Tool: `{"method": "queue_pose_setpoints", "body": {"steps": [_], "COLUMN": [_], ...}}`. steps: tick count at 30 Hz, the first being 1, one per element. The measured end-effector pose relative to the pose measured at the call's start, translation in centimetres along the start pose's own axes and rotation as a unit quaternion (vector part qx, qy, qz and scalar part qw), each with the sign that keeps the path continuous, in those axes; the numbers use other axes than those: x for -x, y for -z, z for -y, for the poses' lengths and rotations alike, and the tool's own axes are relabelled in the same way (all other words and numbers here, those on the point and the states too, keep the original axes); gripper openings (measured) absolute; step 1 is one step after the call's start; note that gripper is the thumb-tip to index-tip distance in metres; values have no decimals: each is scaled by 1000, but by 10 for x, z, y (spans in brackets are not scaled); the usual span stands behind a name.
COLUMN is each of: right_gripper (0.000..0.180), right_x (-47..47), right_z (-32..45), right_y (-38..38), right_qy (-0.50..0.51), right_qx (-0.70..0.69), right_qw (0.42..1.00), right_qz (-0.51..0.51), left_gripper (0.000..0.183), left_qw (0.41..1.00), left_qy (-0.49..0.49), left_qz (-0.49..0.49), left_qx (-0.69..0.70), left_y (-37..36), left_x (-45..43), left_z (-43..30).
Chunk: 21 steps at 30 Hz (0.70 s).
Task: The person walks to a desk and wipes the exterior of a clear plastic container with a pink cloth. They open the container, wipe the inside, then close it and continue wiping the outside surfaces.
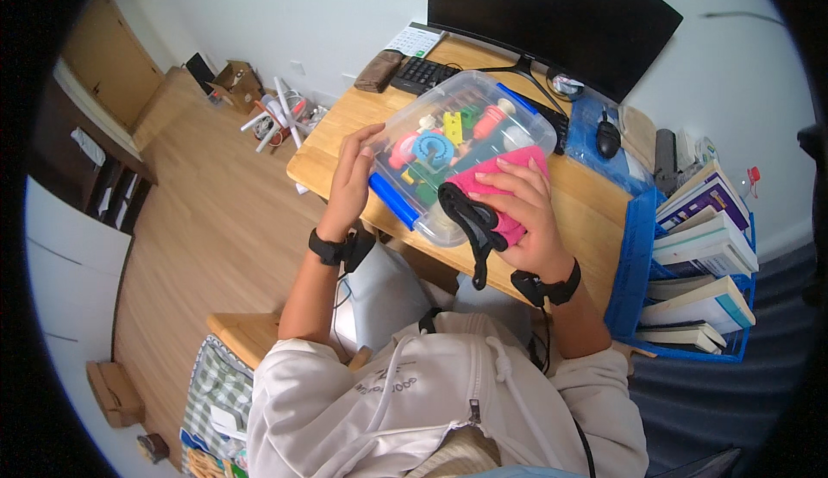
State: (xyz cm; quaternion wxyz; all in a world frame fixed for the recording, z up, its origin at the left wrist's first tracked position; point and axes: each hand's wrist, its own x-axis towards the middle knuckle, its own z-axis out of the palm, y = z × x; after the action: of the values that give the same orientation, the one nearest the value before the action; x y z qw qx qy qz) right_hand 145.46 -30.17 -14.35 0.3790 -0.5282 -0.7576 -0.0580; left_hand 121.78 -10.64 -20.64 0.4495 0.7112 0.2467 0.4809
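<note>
A clear plastic storage box (475, 93) with blue latches sits at an angle over the wooden desk, its lid on. Through the lid show colourful plastic toy pieces, among them a blue ring (433, 149), a yellow piece (453, 128) and a red-and-white one (490, 121). My left hand (354, 177) rests against the box's left edge, fingers on the rim by a blue latch (393, 201). In my right hand (521, 219) is a folded pink cloth (497, 174) with black edging, pressed on the lid's near right part. A black loop hangs from the cloth.
Behind the box stand a monitor (550, 19), a keyboard (424, 76), a calculator (416, 39) and a brown folded pouch (379, 71). A mouse (607, 138) lies on a blue plastic package. At right, a blue rack (624, 271) holds several books. White stool legs (284, 106) stick up beyond the desk.
</note>
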Motion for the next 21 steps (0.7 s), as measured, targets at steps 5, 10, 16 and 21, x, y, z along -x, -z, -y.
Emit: {"method": "queue_pose_setpoints", "body": {"steps": [5,10,16,21], "right_gripper": [41,38,38,61], "right_x": [-16,-29,-39,-47], "right_z": [-16,-29,-50,-79], "right_y": [3,1,-3,2], "right_qy": [17,13,16,0], "right_qx": [-74,-81,-101,-95], "right_qw": [997,995,994,995], "right_qz": [34,61,43,43], "left_gripper": [36,36,35,46], "left_qw": [996,989,977,979], "left_qy": [-32,-23,-63,-29], "left_qz": [-60,-94,-148,-134], "left_qx": [-64,-116,-142,-148], "left_y": [6,9,-3,-22], "left_x": [22,42,56,81], "left_z": [-4,-12,-21,-35]}}
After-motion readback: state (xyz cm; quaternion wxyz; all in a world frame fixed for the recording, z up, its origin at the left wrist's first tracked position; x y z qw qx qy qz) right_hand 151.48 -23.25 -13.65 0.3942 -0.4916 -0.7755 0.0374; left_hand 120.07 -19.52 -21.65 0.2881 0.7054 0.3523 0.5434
